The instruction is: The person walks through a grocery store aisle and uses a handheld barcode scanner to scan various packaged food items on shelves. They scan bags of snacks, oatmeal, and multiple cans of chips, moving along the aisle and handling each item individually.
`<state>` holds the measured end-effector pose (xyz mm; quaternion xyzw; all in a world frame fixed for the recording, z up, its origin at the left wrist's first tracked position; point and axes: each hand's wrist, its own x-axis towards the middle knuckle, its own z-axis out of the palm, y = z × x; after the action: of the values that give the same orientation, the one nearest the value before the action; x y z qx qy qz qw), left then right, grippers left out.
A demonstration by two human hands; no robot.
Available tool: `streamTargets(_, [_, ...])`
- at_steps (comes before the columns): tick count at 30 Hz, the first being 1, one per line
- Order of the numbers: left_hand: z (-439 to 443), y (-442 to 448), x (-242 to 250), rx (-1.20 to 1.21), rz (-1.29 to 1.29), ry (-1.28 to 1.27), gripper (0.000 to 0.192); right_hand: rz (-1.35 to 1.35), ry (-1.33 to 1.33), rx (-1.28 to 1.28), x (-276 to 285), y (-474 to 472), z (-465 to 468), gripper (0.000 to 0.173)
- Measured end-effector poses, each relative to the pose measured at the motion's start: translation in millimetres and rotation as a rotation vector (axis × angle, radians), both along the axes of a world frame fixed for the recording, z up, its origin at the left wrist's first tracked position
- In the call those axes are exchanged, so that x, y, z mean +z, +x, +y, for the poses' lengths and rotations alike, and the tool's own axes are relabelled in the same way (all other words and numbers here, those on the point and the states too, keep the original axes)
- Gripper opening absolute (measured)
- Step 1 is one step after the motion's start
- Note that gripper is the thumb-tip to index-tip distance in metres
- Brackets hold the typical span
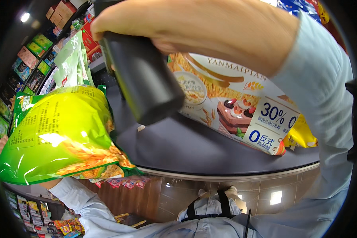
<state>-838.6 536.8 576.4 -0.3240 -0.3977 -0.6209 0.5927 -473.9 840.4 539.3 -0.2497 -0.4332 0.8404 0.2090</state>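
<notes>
My left hand [1, 145] shows only as fingertips at the far edge of a plump, shiny green-and-yellow plastic bag [62, 125]. The bag bears printed writing and a picture of grain, and it covers the rest of that hand. Under its lower side my left sleeve emerges. Reaching across the top of the view, my right hand [128, 20] is closed around a smooth black handheld device [145, 80]. The device's blunt lower end tilts down over the dark counter [172, 142]. Its exact kind I cannot tell.
A large printed cereal package [214, 98] lies behind my right forearm, with a yellow packet [303, 132] beside it. A pale green pouch [74, 59] stands beyond the held bag. Stocked shelves [26, 65] line the left. The counter's metal edge [220, 177] curves before my body.
</notes>
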Motion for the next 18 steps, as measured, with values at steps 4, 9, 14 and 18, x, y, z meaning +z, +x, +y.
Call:
streamTargets(4, [-3.3,-1.6,1.3,0.003,0.015,0.018,0.038,-0.148,0.442,-0.118,-2.6,-59.9,-5.7,0.051])
streamTargets(9, [-0.3,2.3,7.6,0.015,0.076,0.05,0.035,-0.141,0.491,-0.156,-2.5,-81.5,-13.3,0.049])
streamTargets(14, [31.5,-12.3,24.3,0.157,0.226,0.06,0.032,-0.119,0.556,-0.187,6.6,-75.6,-23.5,0.048])
streamTargets(18, [90.1,-31.4,47.0,0.687,0.238,-0.007,0.028,-0.186,0.673,-0.223,9.4,-43.9,-39.8,0.047])
